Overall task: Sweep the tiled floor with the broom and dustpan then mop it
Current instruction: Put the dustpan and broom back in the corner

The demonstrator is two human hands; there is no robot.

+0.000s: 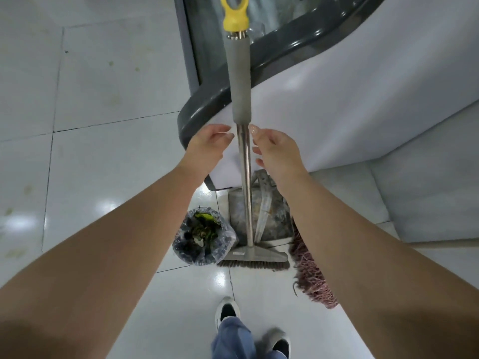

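Upright, steel-shafted broom (pixel 245 177) with grey foam sleeve, yellow loop; left hand (pixel 207 146) and right hand (pixel 277 151) beside it, grips apart.

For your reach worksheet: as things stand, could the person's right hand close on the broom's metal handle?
Probably yes. The right hand is open beside the bare metal broom handle, just below the grey foam grip, fingertips almost touching it. Nothing lies between them; the left hand is open on the other side.

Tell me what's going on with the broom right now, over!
Left hand and right hand open, either side of broom handle, no grip yet. Broom upright, bristles on floor. Dustpan behind it, bin left, mop right.
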